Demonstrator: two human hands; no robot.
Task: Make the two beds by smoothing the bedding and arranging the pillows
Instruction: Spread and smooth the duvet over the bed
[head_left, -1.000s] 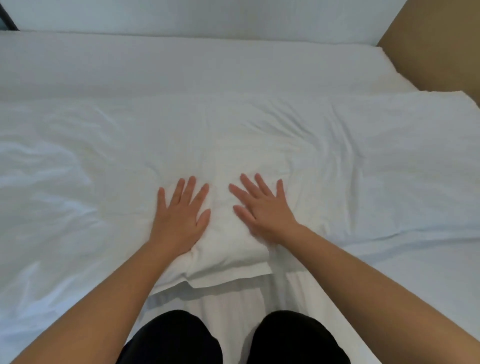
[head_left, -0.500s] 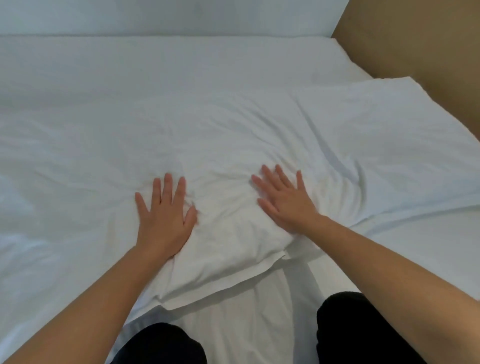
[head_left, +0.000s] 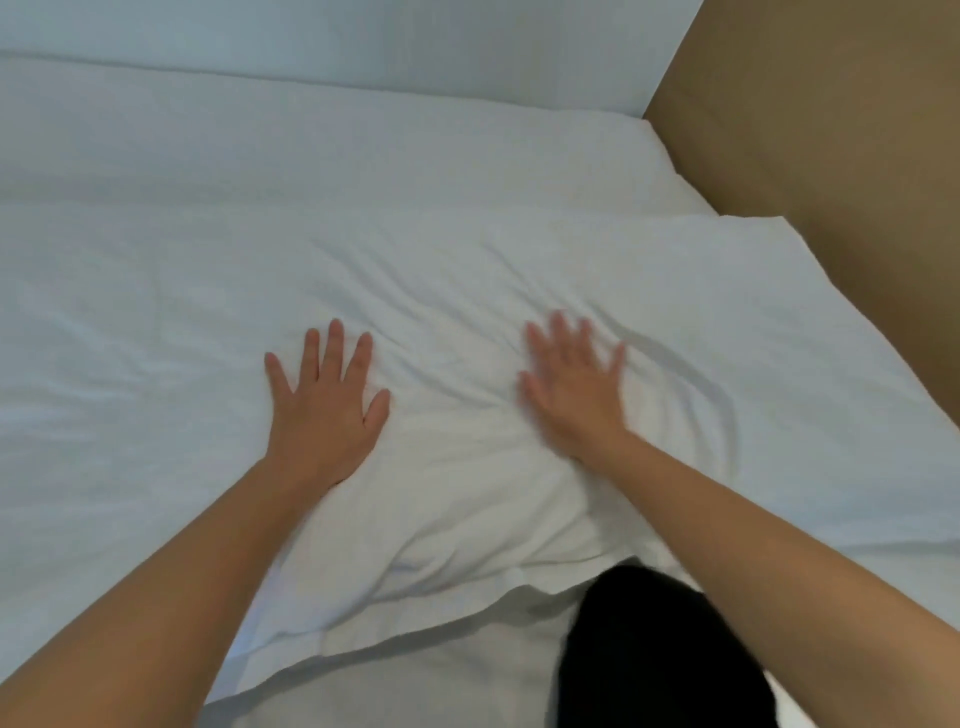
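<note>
Left hand (head_left: 324, 415) and right hand (head_left: 571, 400) lie flat on the pillow (head_left: 457, 483), fingers spread, holding nothing — best to sweep outward toward its corners, pressure light and even.

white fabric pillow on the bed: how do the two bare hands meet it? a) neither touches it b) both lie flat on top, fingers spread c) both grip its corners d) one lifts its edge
B: the left hand and right hand both lie flat, fingers straight, on the white fabric pillow.
</note>
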